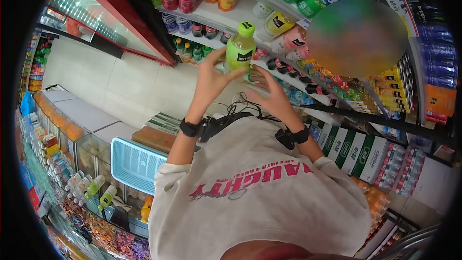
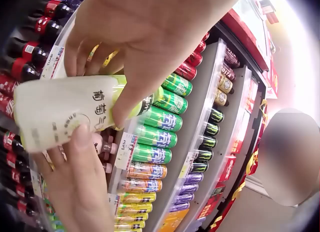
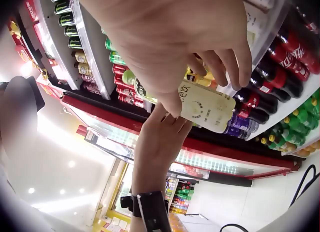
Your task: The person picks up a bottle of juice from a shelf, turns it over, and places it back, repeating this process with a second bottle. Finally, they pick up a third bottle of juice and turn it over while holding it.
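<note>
Left hand (image 1: pixel 212 78), upper centre of the head view: fingers and thumb curled round the lower body of one bottle (image 1: pixel 240 52). Right hand (image 1: pixel 269 91), just right of it: fingers loosely bent, gripping nothing; contact uncertain. Bottle: up and left of the right fingers, the left hand nearer; long axis almost vertical in frame, cap (image 1: pixel 246 29) uppermost. Left wrist view: dark characters on the pale side, unseen in the head view. Beyond, upper centre: drinks shelf (image 1: pixel 222 16).
</note>
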